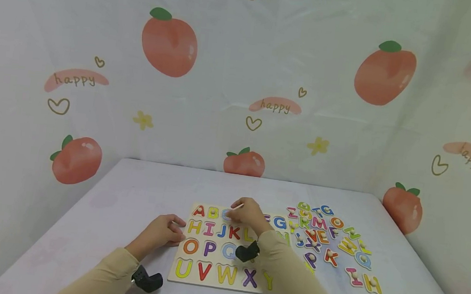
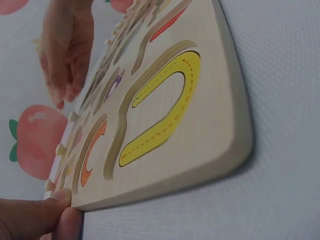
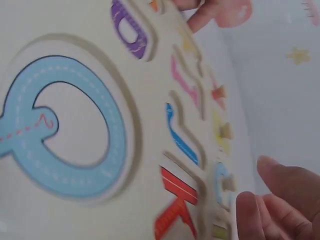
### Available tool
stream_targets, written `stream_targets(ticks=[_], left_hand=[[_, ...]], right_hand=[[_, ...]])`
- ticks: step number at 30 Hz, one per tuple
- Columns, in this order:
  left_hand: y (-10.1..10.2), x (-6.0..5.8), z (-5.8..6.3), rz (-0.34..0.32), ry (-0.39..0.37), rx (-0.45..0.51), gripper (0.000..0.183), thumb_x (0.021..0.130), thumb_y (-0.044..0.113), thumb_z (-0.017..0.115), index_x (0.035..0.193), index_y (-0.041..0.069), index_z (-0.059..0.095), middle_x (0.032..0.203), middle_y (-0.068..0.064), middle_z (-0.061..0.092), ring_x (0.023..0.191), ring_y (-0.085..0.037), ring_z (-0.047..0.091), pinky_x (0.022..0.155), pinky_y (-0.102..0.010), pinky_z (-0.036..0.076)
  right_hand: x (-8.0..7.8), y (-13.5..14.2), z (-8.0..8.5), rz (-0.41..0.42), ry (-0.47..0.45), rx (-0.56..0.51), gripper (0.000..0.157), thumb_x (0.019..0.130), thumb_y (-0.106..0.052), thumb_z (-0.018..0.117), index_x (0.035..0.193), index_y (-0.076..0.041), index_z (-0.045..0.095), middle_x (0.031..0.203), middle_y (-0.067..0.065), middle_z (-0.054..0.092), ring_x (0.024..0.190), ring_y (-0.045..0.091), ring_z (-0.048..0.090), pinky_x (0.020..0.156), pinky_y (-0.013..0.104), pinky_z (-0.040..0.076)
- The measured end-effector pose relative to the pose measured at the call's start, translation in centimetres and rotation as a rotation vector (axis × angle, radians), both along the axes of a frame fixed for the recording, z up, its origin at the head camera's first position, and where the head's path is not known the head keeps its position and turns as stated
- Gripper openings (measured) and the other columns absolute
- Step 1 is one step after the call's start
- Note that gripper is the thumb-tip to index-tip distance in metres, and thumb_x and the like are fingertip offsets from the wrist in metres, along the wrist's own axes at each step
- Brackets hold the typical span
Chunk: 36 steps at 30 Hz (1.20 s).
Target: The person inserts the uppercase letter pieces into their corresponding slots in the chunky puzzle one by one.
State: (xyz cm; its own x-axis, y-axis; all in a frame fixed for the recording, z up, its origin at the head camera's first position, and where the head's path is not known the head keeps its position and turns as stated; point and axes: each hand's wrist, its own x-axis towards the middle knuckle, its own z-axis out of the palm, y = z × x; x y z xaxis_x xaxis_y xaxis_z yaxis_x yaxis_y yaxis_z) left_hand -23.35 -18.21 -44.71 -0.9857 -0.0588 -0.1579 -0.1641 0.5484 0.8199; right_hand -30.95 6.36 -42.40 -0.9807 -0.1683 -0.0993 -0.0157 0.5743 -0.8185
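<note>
A wooden alphabet puzzle board [image 1: 205, 283] lies flat on the table. My left hand [image 1: 162, 232] is at its left edge; in the left wrist view the thumb [image 2: 61, 196] and a finger touch that edge. My right hand [image 1: 250, 216] hovers over the top row, beside the blue letter C [image 1: 226, 214]. The C piece [image 3: 220, 185] sits in its slot, its knob upward, and my right thumb and fingers [image 3: 285, 200] are apart from it with nothing between them. Red A [image 1: 198, 211] and yellow B [image 1: 213, 212] pieces with knobs sit left of it. My right hand and forearm hide part of the board.
Several loose letter pieces with knobs lie right of the board, among them a pink M [image 1: 319, 222], a red K [image 1: 330, 257], a pink I [image 1: 354, 277] and a yellow H [image 1: 372, 285]. A printed cloth [image 1: 203, 125] hangs behind the white table [image 1: 129, 189].
</note>
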Motion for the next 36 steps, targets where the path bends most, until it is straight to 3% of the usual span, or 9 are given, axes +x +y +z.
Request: stream_targets(ticks=[6, 10, 14, 20, 27, 31, 36], left_hand=[[0.1, -0.1, 0.0, 0.004, -0.006, -0.007, 0.034, 0.081, 0.003, 0.073, 0.113, -0.001, 0.061, 0.082, -0.007, 0.063, 0.067, -0.014, 0.060, 0.062, -0.026, 0.056], [0.1, -0.2, 0.0, 0.000, -0.008, -0.015, 0.035, 0.081, 0.004, 0.073, 0.113, -0.001, 0.061, 0.083, -0.007, 0.063, 0.067, -0.014, 0.060, 0.062, -0.026, 0.055], [0.0, -0.1, 0.2, -0.004, -0.009, -0.037, 0.035, 0.081, 0.005, 0.073, 0.114, -0.001, 0.061, 0.083, -0.007, 0.064, 0.067, -0.014, 0.059, 0.062, -0.026, 0.054], [-0.1, -0.1, 0.2, 0.000, -0.023, -0.024, 0.036, 0.081, 0.004, 0.073, 0.114, -0.001, 0.060, 0.083, -0.007, 0.064, 0.067, -0.014, 0.060, 0.062, -0.025, 0.054], [-0.2, -0.1, 0.1, -0.012, -0.008, -0.028, 0.036, 0.081, 0.004, 0.073, 0.114, -0.002, 0.060, 0.083, -0.007, 0.063, 0.068, -0.015, 0.059, 0.062, -0.025, 0.053], [-0.1, -0.2, -0.1, -0.005, -0.014, -0.030, 0.036, 0.081, 0.005, 0.073, 0.115, -0.001, 0.060, 0.083, -0.006, 0.064, 0.068, -0.014, 0.059, 0.062, -0.025, 0.053], [-0.1, -0.2, -0.1, -0.004, -0.016, -0.027, 0.036, 0.081, 0.004, 0.072, 0.115, 0.000, 0.060, 0.082, -0.006, 0.064, 0.068, -0.014, 0.059, 0.063, -0.025, 0.054]], right_hand=[[0.2, 3.4, 1.6, 0.023, 0.039, -0.082, 0.036, 0.085, -0.019, 0.074, 0.115, -0.002, 0.061, 0.099, 0.010, 0.065, 0.083, 0.018, 0.068, 0.076, 0.034, 0.056], [0.4, 6.7, 2.5, 0.056, 0.085, -0.215, 0.038, 0.087, -0.012, 0.071, 0.119, 0.004, 0.058, 0.105, 0.017, 0.063, 0.095, 0.031, 0.067, 0.082, 0.035, 0.057], [1.0, 10.3, 3.3, 0.087, 0.139, -0.251, 0.041, 0.089, -0.014, 0.069, 0.123, 0.005, 0.054, 0.114, 0.022, 0.061, 0.104, 0.036, 0.064, 0.084, 0.034, 0.056], [2.6, 15.0, 4.1, 0.066, 0.216, -0.220, 0.047, 0.090, -0.020, 0.068, 0.127, 0.003, 0.051, 0.125, 0.025, 0.056, 0.104, 0.027, 0.065, 0.084, 0.031, 0.056], [4.6, 19.6, 4.1, -0.012, 0.253, -0.107, 0.050, 0.091, -0.030, 0.067, 0.130, -0.003, 0.051, 0.126, 0.020, 0.058, 0.109, 0.030, 0.063, 0.085, 0.031, 0.055], [5.8, 22.0, 3.7, -0.052, 0.238, -0.087, 0.049, 0.092, -0.030, 0.065, 0.130, -0.004, 0.051, 0.126, 0.021, 0.057, 0.103, 0.015, 0.065, 0.085, 0.035, 0.055], [7.1, 24.7, 2.8, -0.080, 0.229, -0.076, 0.052, 0.093, -0.033, 0.064, 0.131, -0.001, 0.048, 0.125, 0.021, 0.057, 0.093, -0.005, 0.061, 0.082, 0.029, 0.055]])
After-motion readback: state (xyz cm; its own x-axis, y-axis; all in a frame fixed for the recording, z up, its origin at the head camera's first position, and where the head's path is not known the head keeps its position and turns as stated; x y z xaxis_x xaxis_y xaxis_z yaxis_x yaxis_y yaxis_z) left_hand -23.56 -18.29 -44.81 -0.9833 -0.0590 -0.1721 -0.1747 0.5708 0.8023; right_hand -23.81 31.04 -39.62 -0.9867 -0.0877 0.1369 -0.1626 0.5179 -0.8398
